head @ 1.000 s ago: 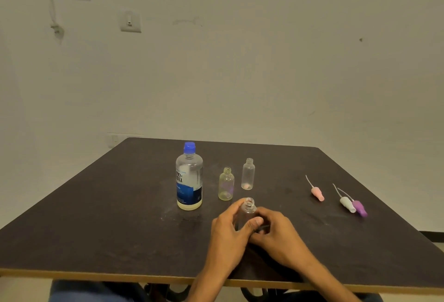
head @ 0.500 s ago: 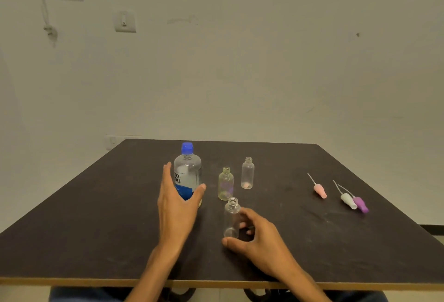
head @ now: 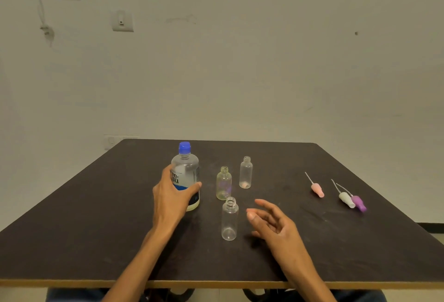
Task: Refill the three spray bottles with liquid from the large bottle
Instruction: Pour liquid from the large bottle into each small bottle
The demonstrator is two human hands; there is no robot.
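Observation:
The large clear bottle (head: pixel 186 169) with a blue cap and blue label stands left of centre on the dark table (head: pixel 96 217). My left hand (head: pixel 171 196) grips its lower body, thumb on the right side, fingers round the left. Three small uncapped spray bottles stand upright: a clear one nearest me (head: pixel 230 218), a yellowish one (head: pixel 224 182) behind it, and a clear one (head: pixel 245 172) farthest back. My right hand (head: pixel 272 223) hovers just right of the nearest small bottle, fingers loosely spread, holding nothing.
Three spray tops with dip tubes lie on the right of the table: pink (head: pixel 317 189), white (head: pixel 346 199) and purple (head: pixel 358 202). The table's front edge (head: pixel 216 283) runs close under my forearms. A wall stands behind the table.
My left hand left the nearest small bottle, reached to the large bottle and closed round it. My right hand let go of the small bottle and drew away to its right.

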